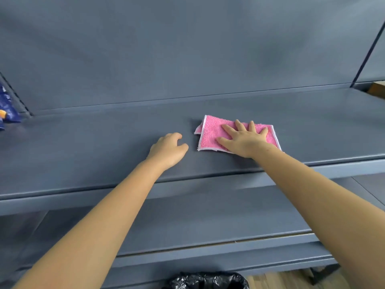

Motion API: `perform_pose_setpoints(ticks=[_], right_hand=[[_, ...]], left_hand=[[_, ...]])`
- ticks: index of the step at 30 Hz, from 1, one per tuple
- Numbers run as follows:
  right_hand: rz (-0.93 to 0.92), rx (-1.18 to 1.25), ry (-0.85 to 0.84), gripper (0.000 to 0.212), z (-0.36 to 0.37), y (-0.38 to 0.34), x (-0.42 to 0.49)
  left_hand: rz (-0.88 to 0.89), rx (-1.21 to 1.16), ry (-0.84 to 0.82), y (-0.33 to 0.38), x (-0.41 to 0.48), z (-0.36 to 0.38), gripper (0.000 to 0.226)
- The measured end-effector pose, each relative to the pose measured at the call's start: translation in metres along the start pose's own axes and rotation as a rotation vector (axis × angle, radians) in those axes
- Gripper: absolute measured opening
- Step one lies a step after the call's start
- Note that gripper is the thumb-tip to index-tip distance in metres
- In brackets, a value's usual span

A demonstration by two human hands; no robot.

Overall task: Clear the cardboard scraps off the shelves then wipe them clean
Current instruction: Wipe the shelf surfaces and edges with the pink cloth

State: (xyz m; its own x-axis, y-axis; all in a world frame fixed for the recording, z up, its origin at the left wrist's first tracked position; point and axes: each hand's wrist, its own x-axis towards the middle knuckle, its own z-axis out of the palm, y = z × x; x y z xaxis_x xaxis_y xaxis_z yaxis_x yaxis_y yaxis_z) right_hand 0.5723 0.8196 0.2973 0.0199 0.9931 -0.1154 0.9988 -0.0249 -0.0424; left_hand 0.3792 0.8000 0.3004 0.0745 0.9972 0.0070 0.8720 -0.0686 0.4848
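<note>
A folded pink cloth with a white hem lies on the blue-grey upper shelf. My right hand rests flat on the cloth, fingers spread, pressing it against the shelf. My left hand sits on the bare shelf just left of the cloth, fingers loosely curled, holding nothing. No cardboard scraps show on this shelf section.
A lower shelf runs beneath. A black bin bag sits below at the bottom edge. A blue packet lies past the left divider. A brown cardboard piece shows beyond the right divider.
</note>
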Motion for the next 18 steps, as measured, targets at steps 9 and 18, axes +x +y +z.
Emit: perform_pose_setpoints(ticks=[9, 18], right_hand=[[0.107, 0.018, 0.003, 0.064, 0.003, -0.111, 0.025], [0.058, 0.003, -0.014, 0.062, 0.012, -0.142, -0.034]], left_hand=[[0.150, 0.199, 0.036, -0.095, 0.018, -0.058, 0.039], [0.210, 0.220, 0.055, -0.114, 0.017, -0.047, 0.034]])
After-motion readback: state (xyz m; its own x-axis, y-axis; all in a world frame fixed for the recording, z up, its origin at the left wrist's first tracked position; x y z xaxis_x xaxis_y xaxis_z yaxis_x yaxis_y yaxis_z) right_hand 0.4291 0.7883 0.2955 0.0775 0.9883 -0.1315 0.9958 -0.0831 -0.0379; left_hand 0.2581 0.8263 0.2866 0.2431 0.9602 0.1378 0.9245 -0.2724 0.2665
